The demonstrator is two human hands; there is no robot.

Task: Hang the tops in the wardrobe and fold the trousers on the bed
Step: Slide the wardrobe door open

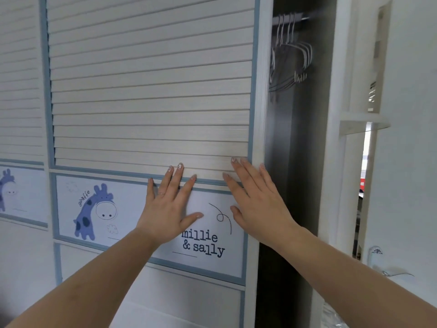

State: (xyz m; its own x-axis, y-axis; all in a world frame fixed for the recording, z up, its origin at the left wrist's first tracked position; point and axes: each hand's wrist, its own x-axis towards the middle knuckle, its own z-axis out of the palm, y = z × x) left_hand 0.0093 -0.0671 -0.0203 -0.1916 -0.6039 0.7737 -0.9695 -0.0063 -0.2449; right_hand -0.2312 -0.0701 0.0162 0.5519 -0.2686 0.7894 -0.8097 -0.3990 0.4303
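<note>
Both forearms come in from the bottom corners of the frame. Left hand (169, 209) lies flat on the sliding door (151, 95), fingers spread and straight, palm over the printed panel (132, 209) with the giraffe and the "millie & sally" text, fingertips reaching the lowest slats. Right hand (255, 202) is also flat and spread, fingers straight, pressed just beside the door's right edge at centre frame. Neither hand grips anything.

Behind the door edge, a dark gap (290, 185) shows the wardrobe is part open. Up in the upper right of the gap a rail (290, 19) carries a bunch of bare wire hangers (293, 58), nothing on them. Further right, a white room door (402, 185) with a handle at lower right.

No tops, trousers or bed in view; can't tell where they are.

Step in hand, as I read it: getting the wardrobe open, before any hanging. The flat palms suit a sideways push toward frame left. The next move calls for steady pressure from both palms so the door slides rather than the hands slipping on the smooth panel, until the gap is wide enough to reach the hangers. Then take a hanger and fetch a top.
</note>
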